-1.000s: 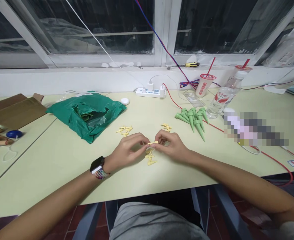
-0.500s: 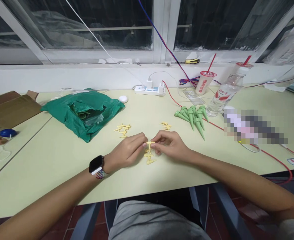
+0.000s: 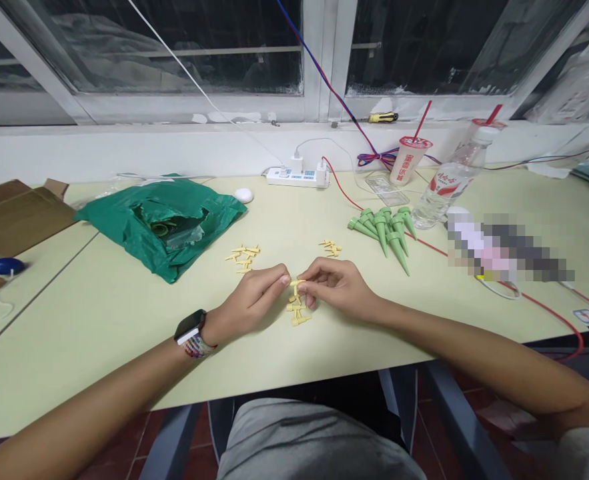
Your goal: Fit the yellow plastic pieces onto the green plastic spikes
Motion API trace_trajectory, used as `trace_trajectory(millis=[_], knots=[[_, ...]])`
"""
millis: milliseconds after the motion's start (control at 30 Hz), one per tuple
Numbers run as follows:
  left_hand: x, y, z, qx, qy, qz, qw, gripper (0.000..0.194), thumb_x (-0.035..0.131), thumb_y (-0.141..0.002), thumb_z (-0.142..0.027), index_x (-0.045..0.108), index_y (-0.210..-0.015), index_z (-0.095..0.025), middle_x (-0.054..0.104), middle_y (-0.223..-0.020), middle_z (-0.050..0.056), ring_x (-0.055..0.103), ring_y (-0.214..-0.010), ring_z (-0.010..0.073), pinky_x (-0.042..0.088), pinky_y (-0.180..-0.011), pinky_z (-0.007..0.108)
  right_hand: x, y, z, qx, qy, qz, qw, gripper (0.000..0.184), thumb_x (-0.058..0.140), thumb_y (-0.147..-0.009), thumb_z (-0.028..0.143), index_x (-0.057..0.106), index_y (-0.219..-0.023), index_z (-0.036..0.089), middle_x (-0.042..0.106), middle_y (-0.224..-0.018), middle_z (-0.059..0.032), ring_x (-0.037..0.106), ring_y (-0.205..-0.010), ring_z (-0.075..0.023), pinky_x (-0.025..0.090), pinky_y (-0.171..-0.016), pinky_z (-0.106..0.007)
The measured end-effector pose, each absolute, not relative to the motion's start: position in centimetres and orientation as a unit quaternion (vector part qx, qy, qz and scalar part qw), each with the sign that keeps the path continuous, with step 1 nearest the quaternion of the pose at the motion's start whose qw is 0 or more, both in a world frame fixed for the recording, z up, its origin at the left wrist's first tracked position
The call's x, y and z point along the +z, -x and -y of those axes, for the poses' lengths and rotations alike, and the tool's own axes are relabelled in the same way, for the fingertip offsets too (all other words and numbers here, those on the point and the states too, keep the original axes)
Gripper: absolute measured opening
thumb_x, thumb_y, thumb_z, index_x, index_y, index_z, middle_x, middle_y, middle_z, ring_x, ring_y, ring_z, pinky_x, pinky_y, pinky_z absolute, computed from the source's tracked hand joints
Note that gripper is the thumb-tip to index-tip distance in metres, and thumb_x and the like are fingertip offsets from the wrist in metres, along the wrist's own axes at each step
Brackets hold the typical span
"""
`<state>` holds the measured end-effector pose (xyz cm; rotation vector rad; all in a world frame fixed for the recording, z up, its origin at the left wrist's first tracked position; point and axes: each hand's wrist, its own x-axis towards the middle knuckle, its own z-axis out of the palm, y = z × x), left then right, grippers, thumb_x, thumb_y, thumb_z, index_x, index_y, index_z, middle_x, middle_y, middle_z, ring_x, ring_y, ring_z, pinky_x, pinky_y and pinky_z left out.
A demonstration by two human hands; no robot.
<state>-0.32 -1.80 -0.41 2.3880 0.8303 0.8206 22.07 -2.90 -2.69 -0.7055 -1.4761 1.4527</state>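
A small pale-yellow T-shaped plastic piece [image 3: 295, 285] is between my two hands, above the front part of the table. My right hand [image 3: 341, 287] pinches its right end between thumb and forefinger. Closed, with the thumb pressed on the curled forefinger, my left hand [image 3: 251, 297] meets the left end; whether it grips the piece or something smaller is hidden. Just below lie several similar yellow pieces [image 3: 300, 320]. Beyond my left hand is another group of yellow pieces [image 3: 244, 253], and beyond my right hand a smaller group [image 3: 330, 248].
Several green plastic spikes [image 3: 384, 227] lie right of centre, near a water bottle [image 3: 444, 187] and a lidded cup [image 3: 409, 161]. A torn green bag [image 3: 199, 220] rests at the left. Behind are a power strip [image 3: 294, 177] and a red cable [image 3: 341, 190].
The left fingers have curled in tighter and the thumb has moved up at the piece's left end. My right hand keeps its pinch. The camera view has shifted slightly.
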Motion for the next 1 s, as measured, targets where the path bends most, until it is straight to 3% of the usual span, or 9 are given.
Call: trace_trajectory(millis=[133,200,300,433,767,1000], knots=[[-0.4,0.8,1.4,0.296,-0.918,-0.250,0.081,0.014,0.052,-0.107,-0.028,0.058,-0.099,-0.019,0.060,-0.076,0.000,0.055,-0.062,0.0133,0.039,-0.059,0.027,-2.3,-22.1,2.6,0.626,0.290,0.566,0.453,0.035,0.089,-0.080,0.047,0.071,-0.086,0.017,0.075,-0.072,-0.0011,0.070,-0.056,-0.0141,0.062,-0.055,-0.028],[-0.3,1.0,1.2,0.293,-0.930,-0.224,0.010,0.015,0.058,-0.105,-0.033,0.059,-0.104,-0.018,0.060,-0.076,0.001,0.055,-0.062,0.0147,0.039,-0.058,0.029,-2.3,-22.2,2.5,0.632,0.291,0.561,0.448,0.036,0.090,-0.080,0.047,0.070,-0.085,0.017,0.075,-0.072,-0.0012,0.070,-0.054,-0.0137,0.062,-0.053,-0.027],[-0.2,1.2,0.9,0.284,-0.937,-0.199,-0.050,0.017,0.061,-0.104,-0.035,0.059,-0.103,-0.018,0.060,-0.076,0.001,0.054,-0.063,0.0156,0.037,-0.057,0.030,-2.4,-22.2,2.4,0.640,0.290,0.556,0.444,0.037,0.090,-0.080,0.048,0.071,-0.085,0.016,0.075,-0.072,-0.0015,0.070,-0.055,-0.0137,0.062,-0.053,-0.027],[-0.4,0.8,1.0,0.283,-0.938,-0.182,-0.081,0.015,0.055,-0.106,-0.023,0.057,-0.092,-0.019,0.057,-0.074,0.001,0.052,-0.063,0.0156,0.038,-0.057,0.031,-2.5,-22.1,2.4,0.642,0.296,0.553,0.441,0.039,0.091,-0.078,0.049,0.070,-0.082,0.016,0.074,-0.069,-0.0016,0.069,-0.053,-0.0138,0.060,-0.050,-0.026],[-1.0,0.0,1.7,0.308,-0.920,-0.235,0.061,0.024,0.044,-0.108,-0.016,0.052,-0.086,-0.020,0.052,-0.072,-0.001,0.048,-0.059,0.0130,0.037,-0.056,0.028,-1.9,-22.0,2.7,0.641,0.286,0.554,0.447,0.039,0.093,-0.075,0.048,0.071,-0.082,0.016,0.073,-0.069,-0.0017,0.071,-0.057,-0.0159,0.063,-0.057,-0.029],[-0.4,-0.3,1.7,0.294,-0.847,-0.343,0.281,0.043,0.040,-0.112,-0.033,0.046,-0.071,-0.020,0.048,-0.061,-0.004,0.046,-0.054,0.0110,0.038,-0.055,0.025,-2.8,-22.1,2.7,0.591,0.281,0.596,0.465,0.031,0.086,-0.084,0.046,0.074,-0.089,0.018,0.075,-0.079,-0.0029,0.076,-0.074,-0.0183,0.067,-0.071,-0.035]])
